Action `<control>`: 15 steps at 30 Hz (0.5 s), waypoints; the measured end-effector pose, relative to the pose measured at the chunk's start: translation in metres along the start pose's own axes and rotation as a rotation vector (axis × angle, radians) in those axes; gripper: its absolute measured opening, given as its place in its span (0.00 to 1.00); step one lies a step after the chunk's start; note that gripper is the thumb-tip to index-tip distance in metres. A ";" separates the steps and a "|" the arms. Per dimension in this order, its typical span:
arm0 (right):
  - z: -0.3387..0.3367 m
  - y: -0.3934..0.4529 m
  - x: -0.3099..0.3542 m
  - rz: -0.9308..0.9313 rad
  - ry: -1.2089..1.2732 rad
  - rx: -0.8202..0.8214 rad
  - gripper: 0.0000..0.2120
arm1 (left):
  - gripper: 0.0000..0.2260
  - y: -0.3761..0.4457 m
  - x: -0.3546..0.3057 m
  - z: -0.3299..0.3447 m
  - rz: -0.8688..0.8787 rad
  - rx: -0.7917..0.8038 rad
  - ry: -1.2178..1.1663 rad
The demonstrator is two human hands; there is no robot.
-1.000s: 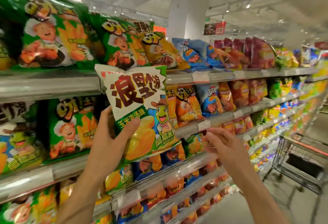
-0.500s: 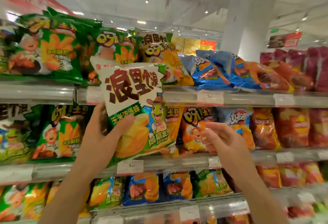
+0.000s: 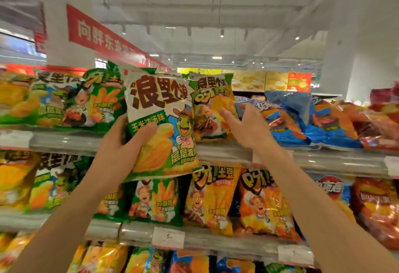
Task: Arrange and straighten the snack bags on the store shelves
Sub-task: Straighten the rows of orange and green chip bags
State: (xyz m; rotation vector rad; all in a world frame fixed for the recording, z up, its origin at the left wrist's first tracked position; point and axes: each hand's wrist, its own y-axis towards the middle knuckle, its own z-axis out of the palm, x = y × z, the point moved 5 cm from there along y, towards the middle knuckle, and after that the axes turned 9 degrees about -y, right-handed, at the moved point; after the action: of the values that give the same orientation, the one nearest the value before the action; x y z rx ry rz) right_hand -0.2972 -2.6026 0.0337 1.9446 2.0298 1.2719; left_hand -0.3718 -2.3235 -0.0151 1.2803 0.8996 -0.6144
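Observation:
My left hand [image 3: 127, 145] grips a white-and-green chip bag [image 3: 160, 121] with a cartoon frog, held upright in front of the top shelf [image 3: 64, 143]. Its thumb lies across the bag's front, and the fingers are hidden behind it. My right hand [image 3: 246, 125] is raised beside the bag with fingers spread, reaching at a yellow chip bag [image 3: 212, 108] that stands on the top shelf. Whether it touches that bag I cannot tell. Green bags [image 3: 99, 100] stand left of the held one, and blue bags [image 3: 287, 117] lie tilted to the right.
A lower shelf [image 3: 205, 238] carries green, yellow and orange bags [image 3: 261, 203] with white price tags [image 3: 168, 237] on its rail. Red bags [image 3: 377, 125] lie at the far right. A red banner [image 3: 101, 35] hangs overhead.
The view has swung up and left. My left hand has lifted the frog bag up to the top shelf. My right hand has risen from the middle shelf to the yellow bag.

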 end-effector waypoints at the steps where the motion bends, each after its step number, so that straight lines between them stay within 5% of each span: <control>1: 0.003 0.007 0.002 0.032 -0.026 0.047 0.41 | 0.13 0.006 -0.001 0.000 0.005 0.002 0.012; 6: 0.013 0.024 0.005 0.168 0.006 0.263 0.55 | 0.27 0.026 -0.005 -0.006 0.021 0.052 0.078; 12: 0.012 0.030 0.000 0.156 0.188 0.191 0.38 | 0.14 0.037 -0.006 -0.016 0.014 0.004 0.062; 15: -0.004 0.031 -0.001 0.129 0.235 0.134 0.31 | 0.15 0.047 -0.010 -0.017 0.041 0.018 0.059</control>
State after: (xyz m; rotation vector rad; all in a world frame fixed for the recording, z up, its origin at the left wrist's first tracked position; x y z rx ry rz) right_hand -0.2741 -2.6095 0.0540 2.1046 2.1794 1.4932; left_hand -0.3429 -2.2980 0.0178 1.3353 0.9161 -0.5560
